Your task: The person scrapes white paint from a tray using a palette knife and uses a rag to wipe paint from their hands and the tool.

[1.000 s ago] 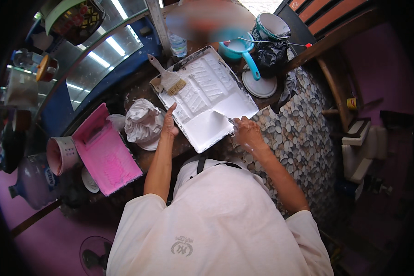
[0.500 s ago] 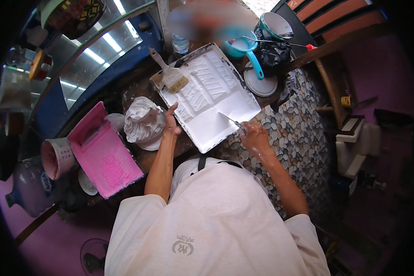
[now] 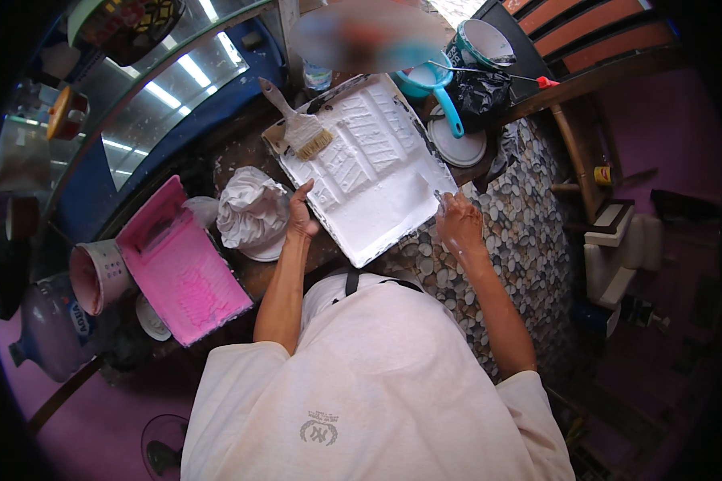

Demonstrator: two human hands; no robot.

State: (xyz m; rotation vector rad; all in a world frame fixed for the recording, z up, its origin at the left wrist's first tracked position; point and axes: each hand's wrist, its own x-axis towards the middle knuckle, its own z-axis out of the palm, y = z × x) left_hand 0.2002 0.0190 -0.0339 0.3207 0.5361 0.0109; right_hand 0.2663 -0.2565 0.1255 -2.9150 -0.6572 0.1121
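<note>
White paint lies in a paint tray [image 3: 351, 264] in front of me, smooth in the near well and streaked over the ridged slope. My left hand [image 3: 302, 210] grips the tray's left edge, its thumb over the rim. At the right edge of the well, my right hand [image 3: 460, 220] is closed on a thin-bladed scraper [image 3: 439, 197], mostly hidden now by the fingers and paint. A wide paintbrush [image 3: 303, 132], white-smeared with tan bristles, rests across the tray's upper left rim, its handle pointing away.
To the left stand a pink paint tray [image 3: 188, 280], a pink-stained bucket [image 3: 96, 276], a large water jug [image 3: 52, 329] and a crumpled white bag [image 3: 251, 210]. Beyond the white tray are a turquoise dipper [image 3: 448, 112], a round lid [image 3: 457, 144], a black bag [image 3: 483, 94] and a paint bucket [image 3: 483, 44].
My right hand has moved right and away from me, taking the scraper from the middle of the well to the tray's right edge. My left hand keeps its hold.
</note>
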